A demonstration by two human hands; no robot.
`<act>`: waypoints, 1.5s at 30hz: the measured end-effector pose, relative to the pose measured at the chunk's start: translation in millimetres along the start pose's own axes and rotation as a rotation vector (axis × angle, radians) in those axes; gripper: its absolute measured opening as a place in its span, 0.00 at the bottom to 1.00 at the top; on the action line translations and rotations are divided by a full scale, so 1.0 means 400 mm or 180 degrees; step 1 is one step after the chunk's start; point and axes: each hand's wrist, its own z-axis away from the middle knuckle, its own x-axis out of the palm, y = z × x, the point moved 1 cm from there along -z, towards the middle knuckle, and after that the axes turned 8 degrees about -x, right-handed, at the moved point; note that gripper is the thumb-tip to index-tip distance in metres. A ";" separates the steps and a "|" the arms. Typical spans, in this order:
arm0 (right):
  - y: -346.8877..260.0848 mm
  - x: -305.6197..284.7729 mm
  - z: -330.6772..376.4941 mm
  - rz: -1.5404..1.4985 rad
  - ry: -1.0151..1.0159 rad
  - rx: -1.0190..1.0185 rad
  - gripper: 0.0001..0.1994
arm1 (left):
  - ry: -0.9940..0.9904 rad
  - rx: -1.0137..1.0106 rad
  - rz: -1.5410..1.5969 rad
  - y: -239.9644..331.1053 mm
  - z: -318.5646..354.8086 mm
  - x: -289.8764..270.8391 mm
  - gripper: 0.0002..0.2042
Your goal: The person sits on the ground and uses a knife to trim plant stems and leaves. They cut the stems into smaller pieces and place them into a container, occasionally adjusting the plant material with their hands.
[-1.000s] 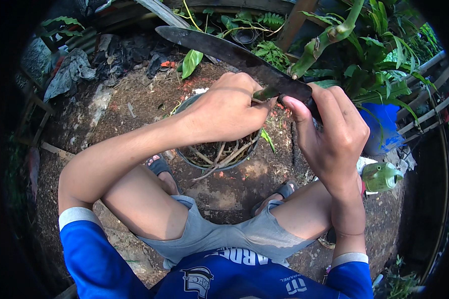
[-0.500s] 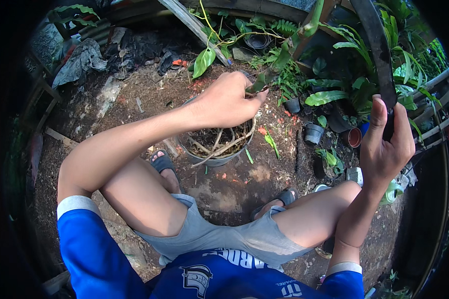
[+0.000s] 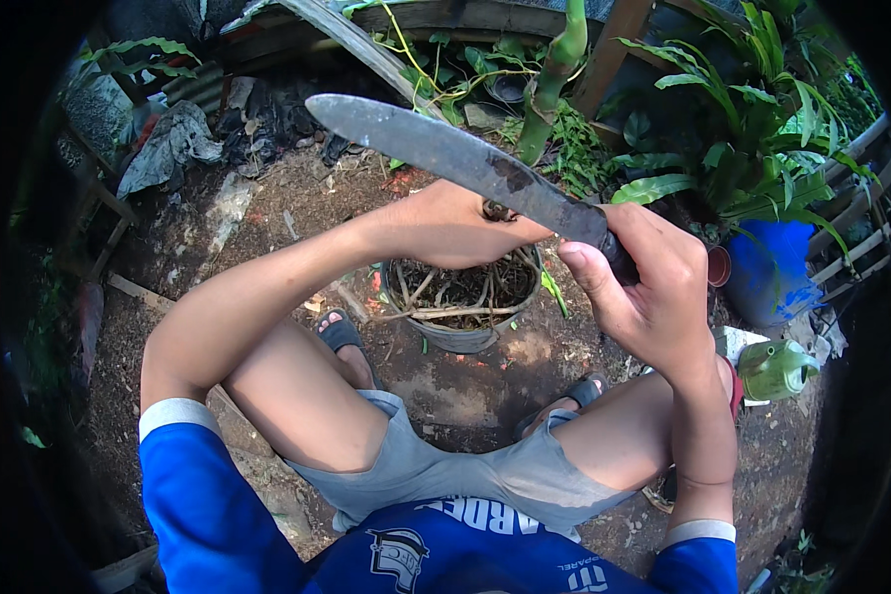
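Observation:
My left hand (image 3: 445, 226) is closed round a plant stem just above a round pot (image 3: 463, 343). A brown, rough bit of the stem shows at the thumb side. The thick green stem (image 3: 556, 81) rises behind the blade, which hides part of it. My right hand (image 3: 658, 282) grips the dark handle of a long knife (image 3: 436, 144). Its broad, stained blade slants up to the left, across and above my left hand. In the pot are dark soil and several pale, woody roots (image 3: 460, 313).
Leafy plants (image 3: 738, 163) grow at the back right, near a blue container (image 3: 772, 272). A green watering can (image 3: 777, 369) stands to the right of my knee. A wooden plank (image 3: 356, 49) leans at the back, and dark crumpled sheeting (image 3: 173, 148) lies at the back left.
My right hand has swung the knife from upright at the right to slanting left over my left hand. The stem stands more upright, and my left hand has shifted slightly right and down.

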 end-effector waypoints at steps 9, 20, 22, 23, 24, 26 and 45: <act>-0.006 -0.001 0.006 0.0286 -0.0014 -0.0077 0.17 | -0.0206 -0.0539 0.0008 0.031 -0.016 0.042 0.17; -0.005 -0.018 0.009 0.0762 0.0233 0.0230 0.12 | 0.0821 -0.0682 0.0397 0.074 -0.010 0.006 0.10; -0.003 -0.020 0.010 0.0855 0.0167 0.0294 0.10 | 0.0807 -0.0626 0.0041 0.048 -0.012 0.009 0.10; -0.003 -0.019 0.010 0.0909 0.0156 0.0320 0.10 | 0.0789 -0.0659 0.0103 0.038 -0.014 0.016 0.11; -0.003 -0.017 0.010 0.0952 0.0160 0.0333 0.10 | 0.0827 -0.0606 0.0148 0.030 -0.014 0.024 0.11; -0.002 -0.013 0.009 0.1043 0.0163 0.0352 0.11 | 0.0932 -0.0617 0.0222 0.021 -0.012 0.041 0.11; -0.009 -0.020 0.004 0.1283 -0.0106 0.0491 0.11 | 0.0425 -0.0735 -0.0246 0.040 0.006 0.044 0.17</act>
